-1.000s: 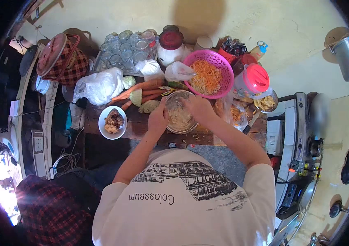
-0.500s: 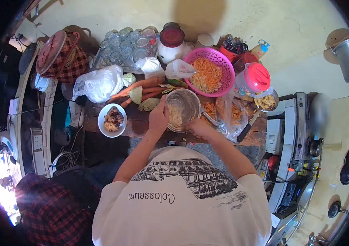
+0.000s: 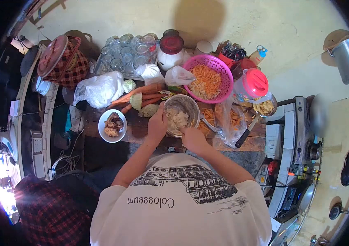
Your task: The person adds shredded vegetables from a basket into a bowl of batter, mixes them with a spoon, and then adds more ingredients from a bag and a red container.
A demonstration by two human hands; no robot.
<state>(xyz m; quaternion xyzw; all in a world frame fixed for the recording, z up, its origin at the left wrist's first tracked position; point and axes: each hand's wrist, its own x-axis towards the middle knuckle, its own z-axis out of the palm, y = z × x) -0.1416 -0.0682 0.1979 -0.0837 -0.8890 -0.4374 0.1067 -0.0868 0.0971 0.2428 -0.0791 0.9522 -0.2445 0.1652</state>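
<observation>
A round metal bowl (image 3: 191, 107) is at the front edge of the wooden table, tilted toward me. Pale, lumpy, batter-like food (image 3: 177, 119) lies inside it. My left hand (image 3: 157, 125) grips the bowl's left rim, thumb at the edge. Closed at the bowl's near right rim, my right hand (image 3: 193, 140) partly reaches over the food; whatever its fingers hold is hidden. Just left of the bowl are carrots (image 3: 149, 89) and a cut pale green vegetable (image 3: 136, 101). Beyond it stands a pink basket (image 3: 228, 78) of shredded carrot (image 3: 207, 80).
A white bowl (image 3: 101, 125) with dark and reddish food sits at left. A knife (image 3: 246, 133) and a plastic bag (image 3: 225, 129) lie at right. Glasses on a tray (image 3: 96, 67), a lidded pink-topped jug (image 3: 256, 82) and a white plastic bag (image 3: 100, 88) stand farther back.
My right hand has shifted left and lower along the near rim of the bowl. The pale food is bunched higher, and the bowl is slightly lower in view. My left hand keeps its grip.
</observation>
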